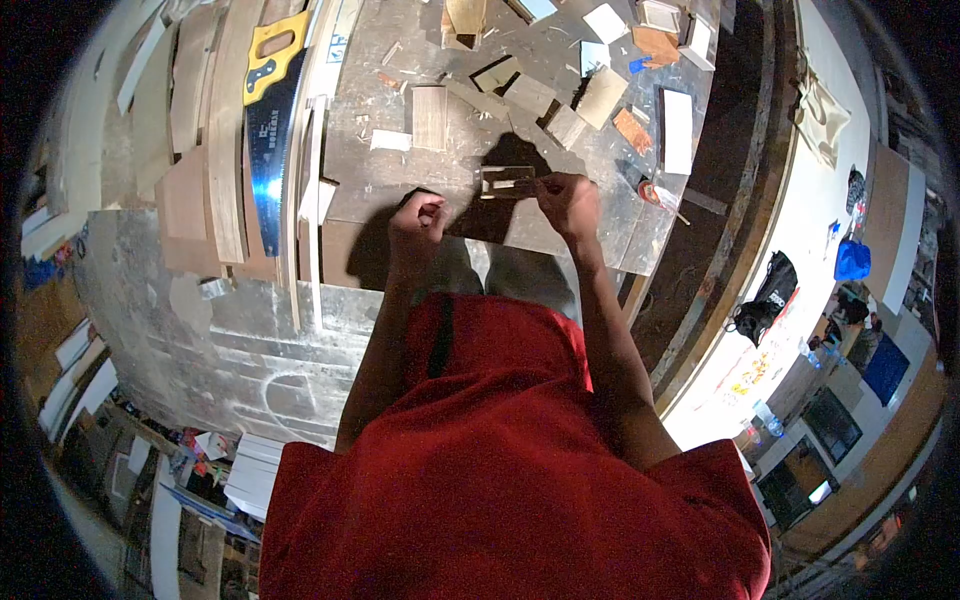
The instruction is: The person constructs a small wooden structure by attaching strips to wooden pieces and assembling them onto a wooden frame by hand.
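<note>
My right hand [570, 207] is closed in a pinch at the right end of a small pale wooden frame-like piece [507, 186], over the near part of the workbench [450, 205]. My left hand [418, 222] hovers by the bench's front edge, its fingers curled; what they hold, if anything, is hidden. A dark shadow falls around both hands. Just beyond them lie a rectangular wood block [430, 118] and a small white piece [391, 140]. An object with a red handle [652, 192] rests right of my right hand.
A yellow-handled handsaw [270, 130] lies on long boards [225, 140] to the left. Several wood offcuts [530, 95] and shavings scatter the bench's far side. A white panel [677, 132] sits near its right edge. A black bag [770, 298] lies on the long white surface further right.
</note>
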Demonstrator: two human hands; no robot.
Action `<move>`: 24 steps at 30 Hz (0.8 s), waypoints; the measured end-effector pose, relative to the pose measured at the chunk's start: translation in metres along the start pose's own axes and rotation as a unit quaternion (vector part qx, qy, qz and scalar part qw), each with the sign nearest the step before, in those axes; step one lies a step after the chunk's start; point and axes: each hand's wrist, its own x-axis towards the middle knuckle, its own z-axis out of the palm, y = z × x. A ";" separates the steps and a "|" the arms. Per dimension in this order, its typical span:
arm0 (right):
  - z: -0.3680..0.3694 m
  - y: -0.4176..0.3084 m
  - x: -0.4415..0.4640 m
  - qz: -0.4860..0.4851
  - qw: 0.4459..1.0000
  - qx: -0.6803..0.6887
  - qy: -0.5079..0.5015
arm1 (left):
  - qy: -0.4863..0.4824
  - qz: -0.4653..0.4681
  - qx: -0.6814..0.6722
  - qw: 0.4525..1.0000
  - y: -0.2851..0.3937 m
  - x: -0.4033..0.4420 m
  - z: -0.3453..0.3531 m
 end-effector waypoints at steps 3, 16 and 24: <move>0.004 0.000 -0.002 0.001 1.000 -0.010 0.022 | 0.002 -0.005 -0.003 1.000 0.002 0.000 0.000; 0.008 0.005 -0.002 -0.004 0.999 0.029 0.015 | -0.008 -0.034 0.007 0.999 0.010 0.001 -0.003; 0.010 0.009 0.001 -0.030 0.999 0.035 0.021 | -0.006 -0.024 0.018 1.000 0.008 0.003 -0.003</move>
